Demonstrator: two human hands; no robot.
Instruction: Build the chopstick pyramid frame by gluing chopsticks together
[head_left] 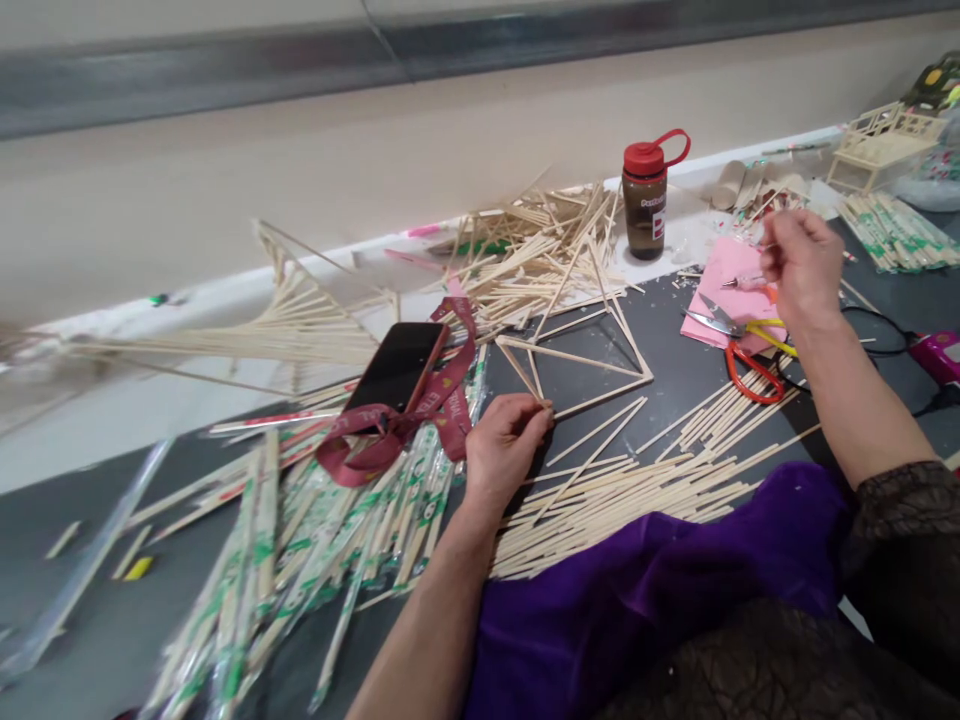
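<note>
My left hand (504, 445) rests on the dark table, fingers pinched on a corner of a wooden stick frame (592, 355) made of thin sticks glued into triangles. My right hand (802, 262) is raised over a pink sheet (731, 285), fingers closed around something thin that I cannot make out; a pink-tipped tool (746, 283) lies just below it. Loose bare sticks (637, 480) lie between my arms. Scissors with red and yellow handles (739, 345) lie on the pink sheet's near edge.
A black phone (397, 365) with a maroon lanyard (420, 410) lies on wrapped chopsticks (315, 540). A brown bottle with a red cap (645, 195) stands at the back beside a heap of sticks (540, 250). A small stick model (885, 140) is far right. Purple cloth (660, 590) covers my lap.
</note>
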